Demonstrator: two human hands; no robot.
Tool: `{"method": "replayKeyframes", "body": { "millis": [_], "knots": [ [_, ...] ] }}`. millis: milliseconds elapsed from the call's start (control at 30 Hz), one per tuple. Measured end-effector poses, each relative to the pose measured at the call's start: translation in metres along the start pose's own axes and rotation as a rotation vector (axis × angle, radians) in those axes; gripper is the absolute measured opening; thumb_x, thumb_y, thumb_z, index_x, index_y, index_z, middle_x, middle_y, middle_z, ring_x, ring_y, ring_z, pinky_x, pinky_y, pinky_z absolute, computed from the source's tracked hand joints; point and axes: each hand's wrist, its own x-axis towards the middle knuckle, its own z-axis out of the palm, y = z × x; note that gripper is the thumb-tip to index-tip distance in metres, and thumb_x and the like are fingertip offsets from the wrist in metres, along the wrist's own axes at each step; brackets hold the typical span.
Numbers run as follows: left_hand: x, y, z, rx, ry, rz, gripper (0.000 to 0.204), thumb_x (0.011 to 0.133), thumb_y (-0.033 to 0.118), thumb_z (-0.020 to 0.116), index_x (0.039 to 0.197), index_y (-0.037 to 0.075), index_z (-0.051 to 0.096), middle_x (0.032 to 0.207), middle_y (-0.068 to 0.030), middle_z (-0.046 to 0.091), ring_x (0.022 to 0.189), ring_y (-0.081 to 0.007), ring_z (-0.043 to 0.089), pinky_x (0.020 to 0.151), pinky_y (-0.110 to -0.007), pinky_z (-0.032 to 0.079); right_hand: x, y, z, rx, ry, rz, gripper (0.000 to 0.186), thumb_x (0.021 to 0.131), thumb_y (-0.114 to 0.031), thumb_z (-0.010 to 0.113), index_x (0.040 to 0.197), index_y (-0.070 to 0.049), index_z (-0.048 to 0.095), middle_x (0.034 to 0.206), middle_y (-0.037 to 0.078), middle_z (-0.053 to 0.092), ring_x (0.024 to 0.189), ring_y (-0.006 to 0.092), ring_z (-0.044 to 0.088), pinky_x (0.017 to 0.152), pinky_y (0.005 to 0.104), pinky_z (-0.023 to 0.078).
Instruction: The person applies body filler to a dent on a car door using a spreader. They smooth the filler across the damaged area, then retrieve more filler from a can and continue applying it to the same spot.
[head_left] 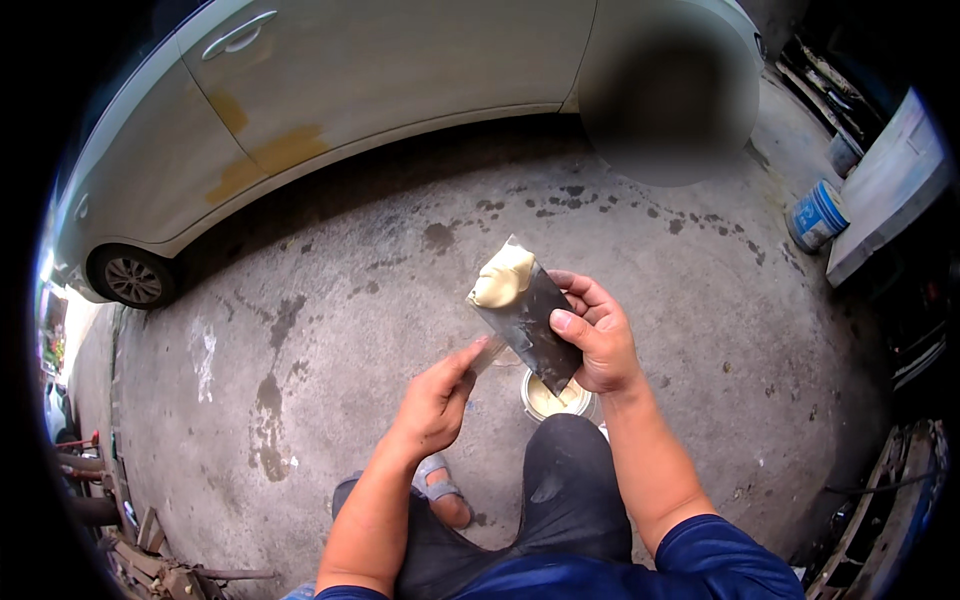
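Observation:
My right hand (600,340) grips a dark flat rectangular plate (540,325) by its right edge, thumb on top. A thick cream lump of putty (503,277) sits on the plate's far end. Just left of the plate, my left hand (440,395) is closed on a thin, flat putty spreader (489,355), whose far part is hidden behind the plate. Below the plate, beside my knee, stands an open round tub (542,404) with cream putty inside. My leg and the plate cover part of it.
A pale car (400,75) stands across the far side, with tan filler patches (285,150) low on its doors. A blue and white bucket (818,215) and a whitish panel (890,190) are at the right. Scrap parts (150,570) lie lower left. A blurred patch hides the far right.

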Motion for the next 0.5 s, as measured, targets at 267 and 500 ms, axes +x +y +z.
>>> {"method": "replayKeyframes", "body": {
  "millis": [267,500],
  "knots": [
    [-0.001,-0.011,-0.020,-0.821,0.044,-0.242,0.028,0.094,0.014,0.056,0.119,0.001,0.051,0.103,-0.0076,0.064,0.091,-0.0137,0.061,0.082,-0.030,0.050,-0.020,-0.038,0.000,-0.592,-0.432,-0.559,0.026,0.087,0.007,0.058,0.109,-0.006,0.056,0.115,0.017,0.062,0.111,0.0315,0.060,0.093,0.0411,0.050],
    [-0.003,-0.018,-0.016,-0.940,-0.036,-0.273,0.023,0.097,0.022,0.053,0.107,0.002,0.059,0.094,-0.0031,0.065,0.086,-0.0106,0.059,0.080,-0.027,0.048,-0.029,-0.032,0.017,-0.802,-0.550,-0.696,0.036,0.077,0.014,0.061,0.107,-0.005,0.060,0.114,0.015,0.065,0.109,0.0323,0.062,0.094,0.0428,0.049]
  ]
}}
